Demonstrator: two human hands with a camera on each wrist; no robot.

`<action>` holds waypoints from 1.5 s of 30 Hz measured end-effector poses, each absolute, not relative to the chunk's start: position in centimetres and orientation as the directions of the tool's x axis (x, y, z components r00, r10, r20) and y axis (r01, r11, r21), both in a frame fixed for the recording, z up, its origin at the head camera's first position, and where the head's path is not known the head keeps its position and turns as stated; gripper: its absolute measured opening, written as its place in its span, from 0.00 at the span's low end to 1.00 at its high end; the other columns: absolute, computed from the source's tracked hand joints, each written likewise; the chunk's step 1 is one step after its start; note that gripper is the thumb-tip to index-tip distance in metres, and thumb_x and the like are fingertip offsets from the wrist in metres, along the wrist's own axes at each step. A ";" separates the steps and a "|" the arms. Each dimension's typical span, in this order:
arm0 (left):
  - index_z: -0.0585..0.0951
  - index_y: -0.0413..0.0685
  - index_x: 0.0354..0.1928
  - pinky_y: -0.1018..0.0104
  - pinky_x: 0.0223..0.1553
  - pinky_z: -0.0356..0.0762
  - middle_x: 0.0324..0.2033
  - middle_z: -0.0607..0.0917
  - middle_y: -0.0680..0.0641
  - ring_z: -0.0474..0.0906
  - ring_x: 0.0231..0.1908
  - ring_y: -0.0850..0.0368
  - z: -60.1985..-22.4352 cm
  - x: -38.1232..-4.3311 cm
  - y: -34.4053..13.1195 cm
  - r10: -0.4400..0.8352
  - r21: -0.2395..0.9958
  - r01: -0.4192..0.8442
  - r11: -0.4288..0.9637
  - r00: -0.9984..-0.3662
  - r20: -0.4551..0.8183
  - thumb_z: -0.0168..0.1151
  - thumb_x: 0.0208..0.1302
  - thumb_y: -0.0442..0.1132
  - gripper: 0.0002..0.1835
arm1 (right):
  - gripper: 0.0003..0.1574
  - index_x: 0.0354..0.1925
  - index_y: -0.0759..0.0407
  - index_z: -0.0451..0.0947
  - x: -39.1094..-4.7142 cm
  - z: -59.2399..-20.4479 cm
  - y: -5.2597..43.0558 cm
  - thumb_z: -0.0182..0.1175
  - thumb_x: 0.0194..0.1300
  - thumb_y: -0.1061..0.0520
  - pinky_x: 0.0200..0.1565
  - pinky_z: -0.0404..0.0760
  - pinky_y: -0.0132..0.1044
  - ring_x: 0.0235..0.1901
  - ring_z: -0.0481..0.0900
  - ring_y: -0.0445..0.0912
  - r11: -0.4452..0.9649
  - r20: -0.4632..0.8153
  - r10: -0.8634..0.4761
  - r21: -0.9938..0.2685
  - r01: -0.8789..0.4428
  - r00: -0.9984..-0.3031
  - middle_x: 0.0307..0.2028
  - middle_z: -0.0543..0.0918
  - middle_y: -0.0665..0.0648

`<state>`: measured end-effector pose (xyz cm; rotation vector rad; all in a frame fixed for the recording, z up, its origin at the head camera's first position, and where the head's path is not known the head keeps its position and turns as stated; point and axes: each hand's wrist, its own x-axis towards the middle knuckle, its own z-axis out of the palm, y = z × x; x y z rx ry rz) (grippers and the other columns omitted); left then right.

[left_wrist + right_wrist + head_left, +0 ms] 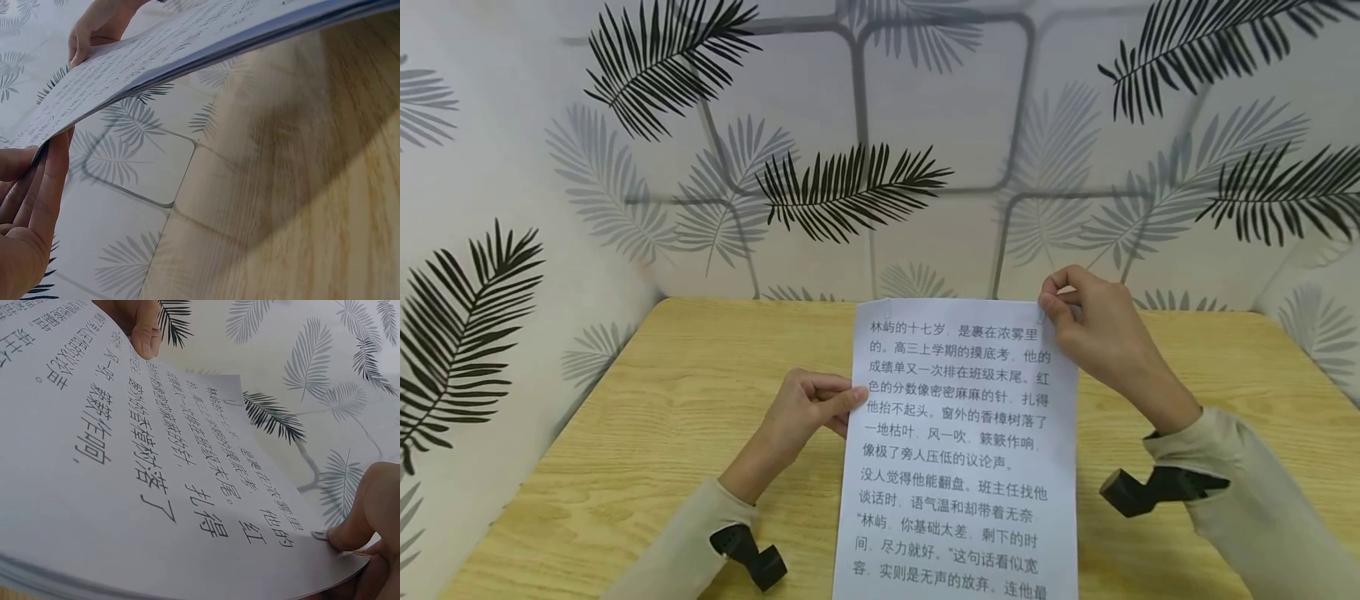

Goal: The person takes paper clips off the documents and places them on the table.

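A stack of printed paper sheets (pixel 958 467) is held up over the table, its top page covered in lines of Chinese text. My left hand (pixel 805 412) pinches the stack's left edge, thumb on the front and fingers behind, as the left wrist view also shows. At the top right corner my right hand (pixel 1093 321) grips the sheets between thumb and fingers. In the right wrist view a small paper clip (pixel 319 535) sits on that corner, right at the right thumb's tip. Another paper clip (pixel 233 402) is on the top edge near the opposite corner.
A wood-grain table (pixel 700 358) lies beneath the paper. Behind it rises a pale wall covering (pixel 925 100) with dark and grey leaf prints. Black camera mounts (pixel 1131 493) are strapped to both sleeves.
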<state>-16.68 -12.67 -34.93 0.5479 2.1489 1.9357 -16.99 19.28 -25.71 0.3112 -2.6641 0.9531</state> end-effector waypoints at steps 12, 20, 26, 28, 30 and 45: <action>0.83 0.26 0.42 0.60 0.29 0.86 0.32 0.87 0.32 0.85 0.22 0.55 -35.0 -16.7 -12.7 0.403 0.981 0.177 0.083 -0.906 0.130 0.62 0.65 0.34 0.13 | 0.07 0.42 0.66 0.70 -17.0 -25.6 19.2 0.48 0.72 0.61 0.34 0.75 0.40 0.39 0.82 0.59 0.745 0.310 -0.107 -0.604 -0.283 -0.945 0.41 0.82 0.71; 0.84 0.28 0.41 0.61 0.29 0.86 0.31 0.87 0.34 0.85 0.22 0.55 -35.0 -16.7 -12.8 0.396 0.976 0.189 0.106 -0.909 0.133 0.62 0.65 0.35 0.13 | 0.08 0.43 0.67 0.69 -17.0 -25.7 19.2 0.47 0.73 0.61 0.37 0.75 0.42 0.42 0.82 0.61 0.733 0.313 -0.106 -0.616 -0.287 -0.944 0.42 0.81 0.72; 0.84 0.28 0.42 0.60 0.30 0.86 0.32 0.87 0.33 0.85 0.22 0.54 -34.9 -16.6 -12.8 0.399 0.975 0.199 0.100 -0.906 0.144 0.61 0.66 0.35 0.13 | 0.09 0.44 0.67 0.70 -16.9 -25.9 19.3 0.47 0.73 0.61 0.34 0.74 0.35 0.42 0.82 0.58 0.726 0.309 -0.087 -0.632 -0.273 -0.947 0.41 0.81 0.69; 0.84 0.28 0.42 0.60 0.30 0.86 0.32 0.87 0.33 0.85 0.22 0.54 -34.9 -16.6 -12.8 0.400 0.975 0.202 0.097 -0.905 0.148 0.61 0.66 0.35 0.13 | 0.09 0.44 0.67 0.70 -16.9 -25.9 19.3 0.47 0.73 0.61 0.33 0.73 0.33 0.41 0.82 0.58 0.725 0.306 -0.083 -0.634 -0.268 -0.948 0.40 0.81 0.69; 0.84 0.28 0.42 0.60 0.30 0.86 0.32 0.87 0.33 0.85 0.22 0.54 -34.9 -16.6 -12.8 0.399 0.974 0.205 0.095 -0.905 0.152 0.61 0.66 0.35 0.13 | 0.10 0.44 0.67 0.70 -16.9 -26.0 19.3 0.47 0.74 0.60 0.33 0.72 0.33 0.42 0.82 0.58 0.724 0.309 -0.079 -0.636 -0.268 -0.948 0.40 0.81 0.69; 0.83 0.28 0.43 0.61 0.28 0.86 0.33 0.87 0.33 0.85 0.23 0.55 -34.7 -16.3 -12.6 0.376 0.973 0.216 0.087 -0.911 0.169 0.61 0.66 0.35 0.13 | 0.11 0.42 0.67 0.71 -16.9 -26.1 19.1 0.48 0.74 0.59 0.24 0.67 0.32 0.27 0.74 0.50 0.719 0.379 -0.045 -0.630 -0.293 -0.924 0.32 0.81 0.67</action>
